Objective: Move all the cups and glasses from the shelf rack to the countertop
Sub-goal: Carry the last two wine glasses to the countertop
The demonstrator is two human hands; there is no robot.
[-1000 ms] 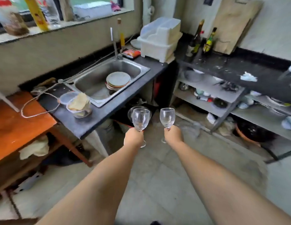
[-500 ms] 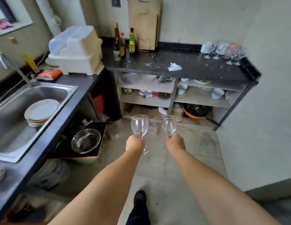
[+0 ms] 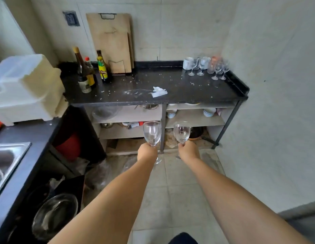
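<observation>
My left hand (image 3: 147, 152) grips one wine glass (image 3: 151, 133) by its stem, my right hand (image 3: 189, 150) another (image 3: 182, 132), both short of the countertop (image 3: 179, 88). Risk: bowls knocking together, or striking the glasses (image 3: 207, 66) at far right.

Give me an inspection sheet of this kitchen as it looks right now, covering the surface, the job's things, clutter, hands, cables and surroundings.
Surface: black countertop, speckled with pale crumbs.
Job's things: left wine glass and right wine glass carried upright; glassware cluster and a mug stand at the counter's back right corner.
Clutter: crumpled paper scrap; bottles at back left; cutting board leaning on the wall.
Hands: left hand grips the left glass's stem; right hand grips the right glass's stem.
Cables: nothing seen.
Surroundings: bowls on shelves below; sink at left; tiled floor.
</observation>
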